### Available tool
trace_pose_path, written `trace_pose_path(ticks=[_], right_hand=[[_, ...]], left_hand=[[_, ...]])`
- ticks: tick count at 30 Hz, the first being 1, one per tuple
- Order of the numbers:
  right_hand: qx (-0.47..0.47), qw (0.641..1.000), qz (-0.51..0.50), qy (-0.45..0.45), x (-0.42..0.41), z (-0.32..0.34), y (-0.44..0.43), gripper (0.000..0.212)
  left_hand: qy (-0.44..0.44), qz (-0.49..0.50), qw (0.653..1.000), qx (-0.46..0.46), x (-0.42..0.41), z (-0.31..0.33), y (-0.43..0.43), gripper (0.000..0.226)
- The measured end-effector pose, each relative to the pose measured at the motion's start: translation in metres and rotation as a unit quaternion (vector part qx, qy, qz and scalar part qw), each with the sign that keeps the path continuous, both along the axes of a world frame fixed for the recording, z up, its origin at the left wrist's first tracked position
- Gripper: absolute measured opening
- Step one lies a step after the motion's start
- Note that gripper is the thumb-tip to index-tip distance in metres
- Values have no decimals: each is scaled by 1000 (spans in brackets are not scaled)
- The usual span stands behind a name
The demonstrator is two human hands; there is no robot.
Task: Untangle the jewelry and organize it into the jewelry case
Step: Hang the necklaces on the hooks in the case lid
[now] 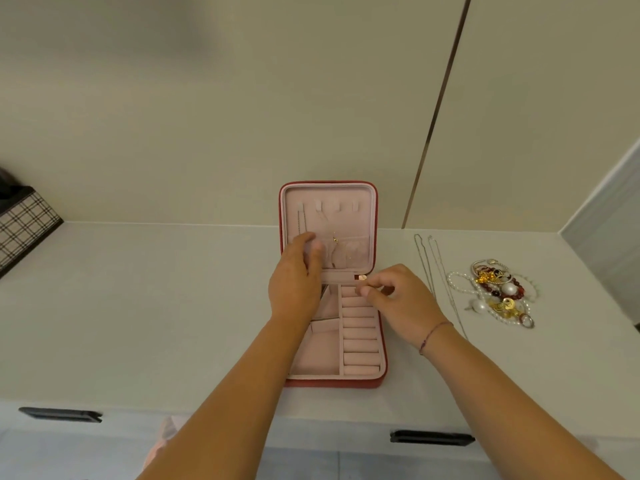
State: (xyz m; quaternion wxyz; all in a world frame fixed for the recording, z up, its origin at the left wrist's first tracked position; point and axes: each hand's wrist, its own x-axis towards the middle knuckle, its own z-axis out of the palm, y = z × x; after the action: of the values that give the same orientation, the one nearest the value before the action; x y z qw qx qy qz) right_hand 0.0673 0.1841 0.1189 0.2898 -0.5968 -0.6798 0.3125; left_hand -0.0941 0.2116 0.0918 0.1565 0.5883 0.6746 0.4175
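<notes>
1. The left hand (294, 289) is bare, with no covering over the fingers or the back of the hand
2. The left forearm (242, 393) is bare from the wrist down to the lower edge of the view
3. The right hand (401, 299) is bare as well; the nails are too small and blurred to describe
4. Round the right wrist runs a thin cord bracelet (433, 336), dark reddish-purple, a single slim strand lying slantwise across the wrist
5. The right forearm (502, 393) is bare below the bracelet, down to the lower edge of the view
6. A patch of pale pink cloth (162, 438) shows low beside the left forearm; whether it is the person's clothing cannot be told
</notes>
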Motion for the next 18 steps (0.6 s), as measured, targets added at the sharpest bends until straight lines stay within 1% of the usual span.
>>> trace_pose_path(ticks=[3,6,9,12,14,16,18], right_hand=[[-19,1000,2,17,2,1,-4,14],[-26,998,-5,61,6,7,-5,21],[-29,995,-17,99,10,15,-4,21],[-39,992,-5,121,13,17,-2,22],[-46,986,0,159,11,20,0,22],[-54,979,12,196,8,26,2,22],[-49,975,22,214,2,33,6,22]], left_hand=[[32,10,999,-17,4,2,2,44],[46,24,998,-38,7,7,3,50],[74,37,995,-47,8,12,5,58],[105,33,992,-57,9,14,6,55],[105,34,992,-61,8,15,7,56],[97,39,993,-53,8,14,7,64],[84,42,995,-41,6,11,9,66]])
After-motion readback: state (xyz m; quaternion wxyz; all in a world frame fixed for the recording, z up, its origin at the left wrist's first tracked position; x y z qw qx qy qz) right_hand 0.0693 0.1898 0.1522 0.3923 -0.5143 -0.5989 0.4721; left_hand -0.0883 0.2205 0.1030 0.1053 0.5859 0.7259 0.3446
